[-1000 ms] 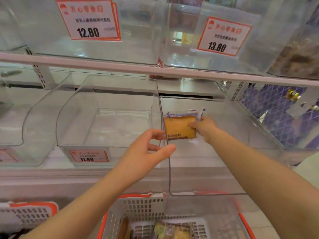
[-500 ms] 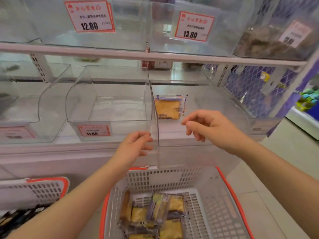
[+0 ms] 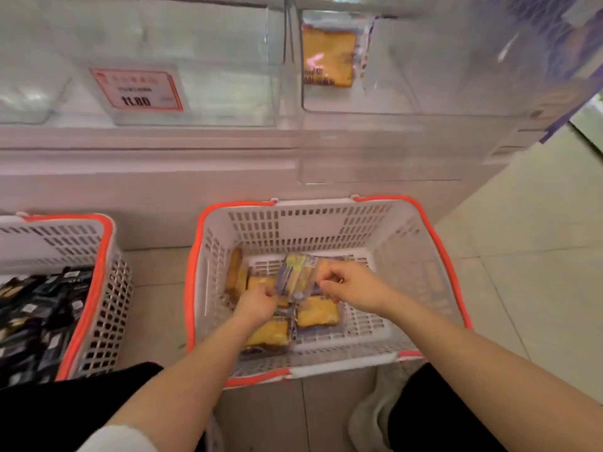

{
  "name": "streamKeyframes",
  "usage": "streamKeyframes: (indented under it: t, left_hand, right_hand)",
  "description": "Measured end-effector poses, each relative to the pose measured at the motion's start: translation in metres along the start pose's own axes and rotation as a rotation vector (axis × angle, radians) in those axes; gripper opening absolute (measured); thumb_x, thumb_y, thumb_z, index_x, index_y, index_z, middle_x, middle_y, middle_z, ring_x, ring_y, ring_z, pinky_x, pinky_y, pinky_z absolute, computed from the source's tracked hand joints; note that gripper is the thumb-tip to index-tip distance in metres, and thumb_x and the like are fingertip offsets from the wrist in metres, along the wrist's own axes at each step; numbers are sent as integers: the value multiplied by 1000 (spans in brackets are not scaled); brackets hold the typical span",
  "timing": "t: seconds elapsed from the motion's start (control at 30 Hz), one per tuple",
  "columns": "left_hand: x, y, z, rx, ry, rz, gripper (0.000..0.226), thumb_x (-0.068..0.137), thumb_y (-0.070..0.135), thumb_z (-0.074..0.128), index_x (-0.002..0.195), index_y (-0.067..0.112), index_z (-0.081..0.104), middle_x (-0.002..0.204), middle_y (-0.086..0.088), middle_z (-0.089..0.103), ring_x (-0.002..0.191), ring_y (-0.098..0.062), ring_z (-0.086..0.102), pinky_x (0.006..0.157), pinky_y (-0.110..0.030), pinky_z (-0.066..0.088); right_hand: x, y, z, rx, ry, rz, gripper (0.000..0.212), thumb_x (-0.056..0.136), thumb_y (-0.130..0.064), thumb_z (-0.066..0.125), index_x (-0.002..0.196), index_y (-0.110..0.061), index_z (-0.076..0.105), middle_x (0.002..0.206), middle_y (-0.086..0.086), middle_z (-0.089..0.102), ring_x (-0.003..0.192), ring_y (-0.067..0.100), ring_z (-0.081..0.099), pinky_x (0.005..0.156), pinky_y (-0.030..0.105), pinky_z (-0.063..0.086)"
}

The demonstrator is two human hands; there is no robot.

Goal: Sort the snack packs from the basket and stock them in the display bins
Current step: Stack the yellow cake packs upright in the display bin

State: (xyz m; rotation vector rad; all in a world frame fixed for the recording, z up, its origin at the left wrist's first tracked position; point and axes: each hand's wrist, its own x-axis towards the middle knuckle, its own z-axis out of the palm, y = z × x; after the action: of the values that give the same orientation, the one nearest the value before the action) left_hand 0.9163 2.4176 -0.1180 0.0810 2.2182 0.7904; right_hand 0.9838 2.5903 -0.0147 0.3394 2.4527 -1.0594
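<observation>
The white basket with an orange rim (image 3: 421,223) is sitting on the floor, holding yellow snack packs (image 3: 316,316) beneath both sets of fingers. The left hand (image 3: 257,305) and right hand (image 3: 354,287) are pinching an upright pack (image 3: 295,275) between curled fingers.

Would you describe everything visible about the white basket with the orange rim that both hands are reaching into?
The basket is white perforated plastic with an orange rim, standing on the tiled floor below the clear display bins. It is open-topped with slotted walls and base. Several yellow snack packs lie on its bottom, leaving its right side bare. The left hand and right hand are inside, handling an upright pack.
</observation>
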Motion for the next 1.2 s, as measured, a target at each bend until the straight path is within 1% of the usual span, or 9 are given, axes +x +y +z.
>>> streamKeyframes:
  t: [0.23, 0.37, 0.53, 0.67, 0.77, 0.87, 0.97, 1.07, 1.2]
  left_hand:
    - [36, 4, 62, -737, -163, -498, 28, 97, 27, 47, 72, 13, 49, 62, -4, 45, 48, -14, 38, 48, -24, 31]
    - [55, 22, 78, -1076, -148, -658, 27, 98, 33, 43, 98, 8, 52, 85, -8, 60, 69, -17, 54, 62, -25, 43]
    - [69, 27, 85, -1225, -75, -709, 35, 96, 36, 47, 73, 10, 46, 71, -4, 54, 52, -13, 54, 44, -20, 43]
    - [75, 22, 82, -1227, -53, -629, 25, 98, 27, 46, 77, 12, 49, 42, 3, 51, 35, -6, 48, 32, -13, 36]
    - [69, 24, 69, -1223, -64, -527, 23, 96, 14, 47, 74, 12, 51, 46, 3, 46, 40, -8, 46, 32, -15, 37]
    - [50, 36, 54, -1074, -168, -411, 24, 93, 11, 46, 69, 14, 46, 36, 6, 38, 30, -7, 40, 35, -18, 33]
    - [24, 48, 43, -1015, -263, -270, 24, 89, 7, 43, 67, 17, 41, 36, 8, 29, 31, -8, 32, 40, -21, 26]
    - [-2, 55, 31, -1038, -340, -149, 24, 87, 5, 43, 66, 17, 42, 38, 8, 27, 35, -9, 29, 44, -23, 23]
    - [-28, 58, 4, -958, -303, -82, 28, 94, 21, 47, 66, 15, 48, 42, 5, 36, 40, -11, 36, 44, -23, 29]
  right_hand:
    - [7, 61, 26, -2, -116, 192, 15, 92, -18, 51, 89, -10, 64, 83, 0, 62, 80, 19, 59, 77, 34, 48]
    - [8, 85, 32, 69, -61, 305, 14, 92, -25, 53, 81, -20, 58, 85, 3, 67, 74, 14, 60, 67, 25, 46]
    - [14, 98, 45, 306, 53, 434, 24, 92, -20, 53, 69, -27, 56, 74, -5, 63, 63, 9, 61, 68, 28, 51]
    - [20, 98, 55, 347, 36, 439, 21, 93, -19, 52, 73, -23, 57, 77, 0, 63, 66, 11, 60, 70, 29, 50]
    - [23, 97, 57, 225, 119, 349, 12, 93, -19, 53, 103, -19, 60, 104, 3, 62, 87, 13, 58, 81, 28, 47]
    - [25, 95, 55, 92, 294, 226, 47, 91, -18, 55, 134, -22, 39, 136, -1, 41, 120, 14, 46, 95, 25, 39]
    - [24, 92, 55, 22, 352, 162, 71, 83, -17, 64, 143, -16, 28, 148, 5, 29, 136, 21, 30, 109, 31, 31]
    - [17, 90, 54, -90, 381, 115, 78, 74, -23, 72, 142, -19, 33, 145, 7, 35, 132, 24, 34, 108, 37, 32]
    - [2, 77, 45, -17, 516, 40, 49, 76, -22, 69, 122, -18, 54, 123, 3, 53, 110, 22, 52, 90, 34, 44]
